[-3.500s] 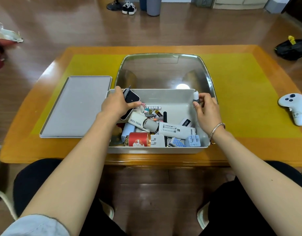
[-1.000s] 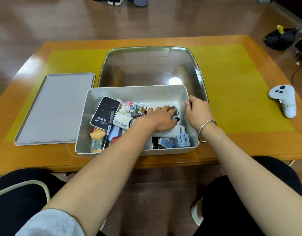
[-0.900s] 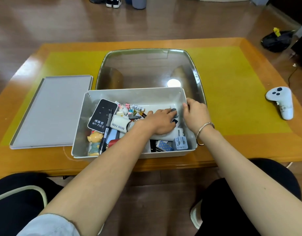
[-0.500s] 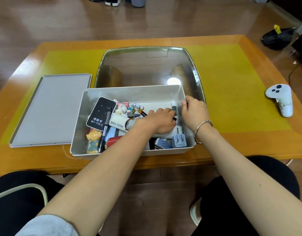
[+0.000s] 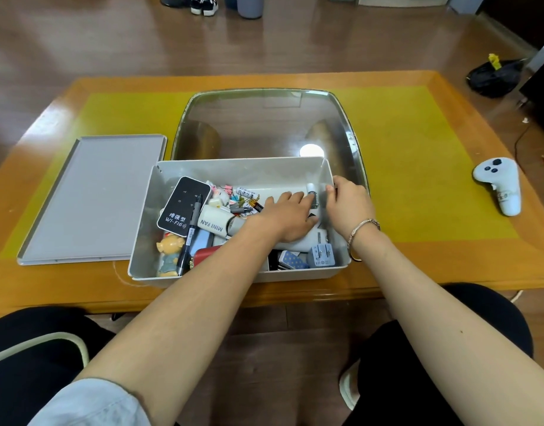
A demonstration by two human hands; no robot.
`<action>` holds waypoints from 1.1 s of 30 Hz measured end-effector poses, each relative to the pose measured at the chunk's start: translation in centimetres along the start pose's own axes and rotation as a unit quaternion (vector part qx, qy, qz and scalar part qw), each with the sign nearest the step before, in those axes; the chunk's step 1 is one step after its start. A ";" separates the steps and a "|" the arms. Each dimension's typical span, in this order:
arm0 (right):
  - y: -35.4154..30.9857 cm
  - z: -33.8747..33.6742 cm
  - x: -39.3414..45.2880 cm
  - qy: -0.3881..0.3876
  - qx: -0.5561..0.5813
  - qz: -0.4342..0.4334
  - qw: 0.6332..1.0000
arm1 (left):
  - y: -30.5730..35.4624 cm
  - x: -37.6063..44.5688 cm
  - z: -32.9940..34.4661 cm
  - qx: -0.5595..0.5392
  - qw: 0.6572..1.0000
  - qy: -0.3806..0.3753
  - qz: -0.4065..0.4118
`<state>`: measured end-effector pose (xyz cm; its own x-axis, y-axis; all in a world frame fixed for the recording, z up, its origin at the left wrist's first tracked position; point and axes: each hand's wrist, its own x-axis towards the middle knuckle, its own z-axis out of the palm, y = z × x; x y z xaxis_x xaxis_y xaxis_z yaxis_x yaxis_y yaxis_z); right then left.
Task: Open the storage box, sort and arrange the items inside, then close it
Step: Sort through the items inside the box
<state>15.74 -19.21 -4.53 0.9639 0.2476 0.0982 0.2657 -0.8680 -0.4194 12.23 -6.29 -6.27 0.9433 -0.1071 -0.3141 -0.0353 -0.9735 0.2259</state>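
Observation:
The open grey storage box (image 5: 148,238) stands at the table's near edge, full of mixed small items. Its flat grey lid (image 5: 92,198) lies on the table to the left. On the box's left side lie a black Wi-Fi device (image 5: 181,207), a dark pen (image 5: 189,238), a white "MINI FAN" (image 5: 214,219) and a pig figurine (image 5: 169,250). White plug adapters (image 5: 321,255) sit at the front right. My left hand (image 5: 286,218) lies palm down on the right-hand items, fingertips touching a small white-capped stick (image 5: 311,192). My right hand (image 5: 349,207) grips the box's right wall.
A white game-style controller (image 5: 499,186) lies on the yellow mat at the right. A glass inset (image 5: 264,124) fills the table's middle behind the box. Shoes and a grey bin stand on the floor beyond; a black bag lies at the far right.
My left hand let go of the black Wi-Fi device and pen, which now lie at the box's left, and crossed to the right side. My right hand stays at the right wall.

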 end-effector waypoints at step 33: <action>-13.7 6.7 1.1 -0.213 0.002 -0.181 0.960 | -14.6 -15.0 0.3 -0.110 0.926 0.255 -0.257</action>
<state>13.06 -4.13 -4.72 0.7131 0.6868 -0.1402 0.5803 -0.6906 -0.4315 -1.47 9.48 -5.17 0.8519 0.5228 0.0317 0.4765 -0.7987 0.3674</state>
